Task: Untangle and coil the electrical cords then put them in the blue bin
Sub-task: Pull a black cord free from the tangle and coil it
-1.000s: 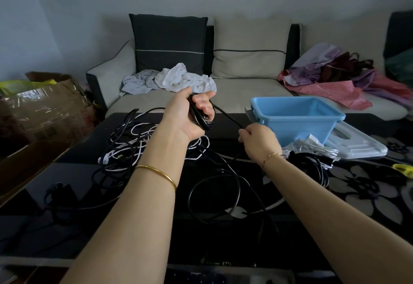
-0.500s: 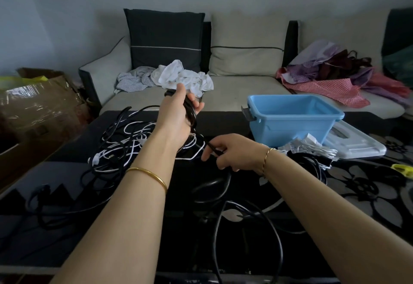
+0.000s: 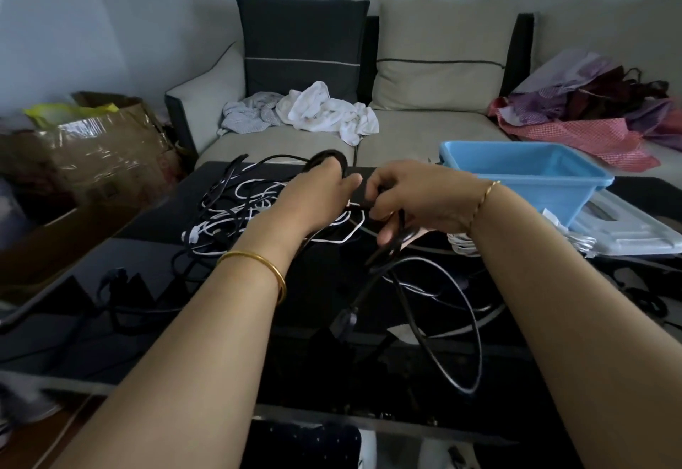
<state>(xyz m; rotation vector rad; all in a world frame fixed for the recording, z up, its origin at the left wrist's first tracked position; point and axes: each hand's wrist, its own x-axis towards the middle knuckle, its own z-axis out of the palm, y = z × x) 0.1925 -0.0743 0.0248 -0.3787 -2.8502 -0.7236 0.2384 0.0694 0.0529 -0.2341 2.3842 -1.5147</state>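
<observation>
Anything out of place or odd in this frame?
Nothing spilled or broken. A heap of tangled cords sprawls on the table beyond the left hand, which with the right hand grips a black cord. The lid lies off, beside the blue bin. Crumpled clothes litter the sofa.

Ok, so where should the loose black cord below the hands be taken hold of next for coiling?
Probably just above the plug, on the straight stretch of black cord, coming from the right with the right hand. That stretch runs clear of the tangle; the wide loop beside it would slip.
</observation>
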